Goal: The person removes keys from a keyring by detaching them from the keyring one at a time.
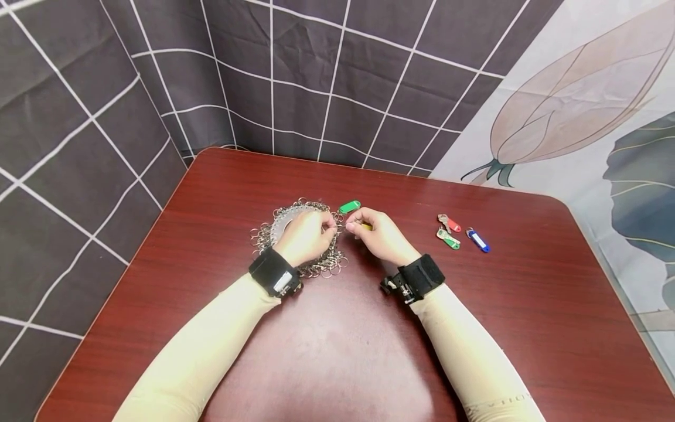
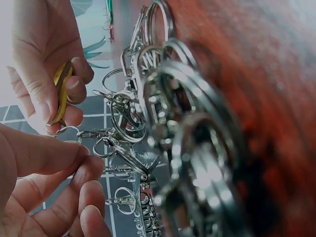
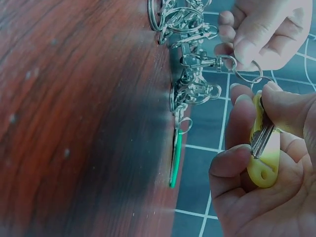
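Observation:
A pile of metal key rings with clasps [image 1: 295,234] lies on the red-brown table [image 1: 337,351]. My left hand [image 1: 328,227] rests over the pile and pinches one key ring [image 3: 247,71] at its right side. My right hand [image 1: 356,226] grips a key [image 3: 261,138] together with a yellow tag [image 3: 261,170], held right against that ring. In the left wrist view the yellow tag [image 2: 61,94] sits between the right hand's fingers [image 2: 42,94], and the ring [image 2: 66,132] is just below it. A green tag [image 1: 349,206] lies beside the pile.
Three tagged keys lie to the right: a red one [image 1: 450,224], a green one [image 1: 449,239] and a blue one [image 1: 478,240]. The table's far edge meets a dark tiled wall cloth [image 1: 316,88]. Both wrists wear black straps.

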`<state>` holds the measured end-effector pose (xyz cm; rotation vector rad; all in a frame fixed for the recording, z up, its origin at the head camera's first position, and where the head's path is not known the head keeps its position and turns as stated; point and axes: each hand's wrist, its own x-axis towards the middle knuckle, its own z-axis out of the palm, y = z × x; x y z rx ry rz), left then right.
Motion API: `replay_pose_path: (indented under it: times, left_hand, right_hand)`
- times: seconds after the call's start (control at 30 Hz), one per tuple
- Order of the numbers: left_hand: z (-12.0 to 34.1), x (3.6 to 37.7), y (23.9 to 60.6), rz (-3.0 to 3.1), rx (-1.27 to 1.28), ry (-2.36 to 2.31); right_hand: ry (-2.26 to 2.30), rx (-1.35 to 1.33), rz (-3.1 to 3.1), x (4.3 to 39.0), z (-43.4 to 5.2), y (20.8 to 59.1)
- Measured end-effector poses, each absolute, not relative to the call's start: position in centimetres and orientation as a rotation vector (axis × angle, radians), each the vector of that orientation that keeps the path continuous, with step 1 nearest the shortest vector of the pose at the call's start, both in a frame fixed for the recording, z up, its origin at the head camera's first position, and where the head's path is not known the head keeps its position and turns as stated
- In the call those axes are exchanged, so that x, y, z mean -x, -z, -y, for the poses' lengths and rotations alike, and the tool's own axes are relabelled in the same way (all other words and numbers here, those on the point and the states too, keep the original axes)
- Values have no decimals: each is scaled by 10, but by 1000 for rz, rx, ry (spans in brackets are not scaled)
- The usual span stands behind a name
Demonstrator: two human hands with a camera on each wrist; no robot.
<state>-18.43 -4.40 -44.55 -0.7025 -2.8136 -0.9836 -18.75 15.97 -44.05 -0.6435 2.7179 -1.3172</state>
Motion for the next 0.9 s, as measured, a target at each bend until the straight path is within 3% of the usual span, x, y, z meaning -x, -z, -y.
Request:
replay_pose_path:
  times: [0.9]
  left_hand:
    - [41, 184, 449, 2805, 668, 1078]
  right_hand:
    - [1367, 640, -2702, 187, -161, 445]
